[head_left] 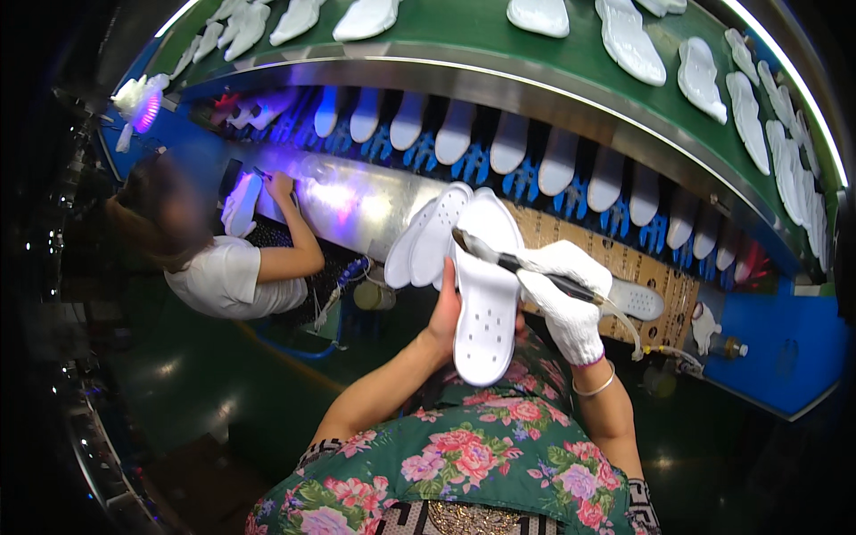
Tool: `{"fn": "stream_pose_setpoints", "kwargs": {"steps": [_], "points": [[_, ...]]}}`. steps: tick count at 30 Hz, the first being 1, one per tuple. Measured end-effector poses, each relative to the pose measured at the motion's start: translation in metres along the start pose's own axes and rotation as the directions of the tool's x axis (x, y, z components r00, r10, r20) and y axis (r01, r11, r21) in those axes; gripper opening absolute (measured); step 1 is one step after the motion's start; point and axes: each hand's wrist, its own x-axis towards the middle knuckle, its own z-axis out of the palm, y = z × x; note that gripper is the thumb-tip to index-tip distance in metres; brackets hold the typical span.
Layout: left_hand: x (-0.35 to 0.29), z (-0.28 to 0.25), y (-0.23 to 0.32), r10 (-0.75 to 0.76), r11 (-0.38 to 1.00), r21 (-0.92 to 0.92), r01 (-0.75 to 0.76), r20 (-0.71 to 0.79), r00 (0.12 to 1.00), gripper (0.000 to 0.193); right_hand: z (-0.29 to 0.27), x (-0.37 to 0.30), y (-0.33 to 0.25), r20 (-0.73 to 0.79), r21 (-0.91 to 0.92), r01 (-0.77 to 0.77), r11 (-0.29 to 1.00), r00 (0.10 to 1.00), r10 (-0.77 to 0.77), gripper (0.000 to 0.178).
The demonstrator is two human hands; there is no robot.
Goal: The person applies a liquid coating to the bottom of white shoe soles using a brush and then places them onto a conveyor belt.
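My bare left hand point(444, 314) grips a white shoe sole point(484, 334) along its edges, the end with small square holes pointing down toward me. My right hand point(571, 294), in a white knitted glove, is closed around a dark-handled brush point(509, 262) with a pale tube point(629, 325) running from its back end. The bristles lie over the sole's upper part; whether they press on it I cannot tell. Just beyond my left hand, several more white soles point(434, 236) overlap on the bench. A light perforated sole point(635, 300) rests to the right of my glove.
A row of upright soles point(508, 143) in blue holders point(520, 183) lines the far side. Above it, a green conveyor belt point(464, 27) carries white pieces. At left a co-worker point(236, 276) handles a sole. A bottle point(735, 348) and white cloth point(704, 325) are at right.
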Motion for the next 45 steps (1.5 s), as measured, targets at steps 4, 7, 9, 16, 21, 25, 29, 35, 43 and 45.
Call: {"fn": "stream_pose_setpoints", "kwargs": {"steps": [4,7,9,16,21,25,29,35,43,45], "points": [[0.022,0.037,0.009,0.211,0.977,0.065,-0.201,-0.218,0.953,0.099,-0.003,0.017,-0.003,0.117,-0.320,0.420,0.849,0.907,-0.405,0.019],[0.030,0.043,0.005,0.309,0.949,0.133,-0.286,-0.209,0.928,0.091,-0.007,0.024,0.000,0.149,-0.407,0.498,0.765,0.863,-0.483,0.022],[0.036,0.049,-0.003,0.333,0.935,0.208,-0.287,-0.235,0.913,0.087,-0.010,0.030,0.001,0.167,-0.489,0.568,0.662,0.806,-0.568,0.026],[0.039,0.037,-0.001,0.286,0.870,0.464,-0.168,-0.196,0.938,0.086,-0.006,0.017,0.002,0.284,-0.474,0.583,0.660,0.810,-0.512,0.028],[0.035,0.013,0.008,0.191,0.956,0.226,-0.189,0.013,0.981,0.107,-0.008,0.020,0.004,-0.059,-0.186,0.273,0.944,0.956,-0.289,0.021],[0.039,0.020,0.020,0.327,0.846,0.479,-0.235,-0.116,0.938,0.094,-0.003,0.027,0.005,0.163,-0.424,0.565,0.708,0.816,-0.554,0.025],[0.038,0.005,0.034,0.416,0.789,0.550,-0.274,-0.150,0.897,0.090,0.000,0.026,0.008,0.280,-0.212,0.577,0.789,0.809,-0.517,0.021],[0.048,0.014,0.050,0.459,0.782,0.520,-0.342,-0.110,0.882,0.091,-0.006,0.031,0.022,0.225,-0.389,0.614,0.687,0.786,-0.575,0.028],[0.058,-0.005,0.064,0.395,0.889,0.270,-0.369,-0.048,0.917,0.116,0.000,0.025,0.017,0.224,-0.283,0.532,0.798,0.846,-0.484,0.020],[0.061,-0.003,0.066,0.350,0.912,0.235,-0.336,-0.017,0.937,0.117,0.000,0.023,0.018,0.249,-0.367,0.588,0.721,0.809,-0.533,0.025]]}}
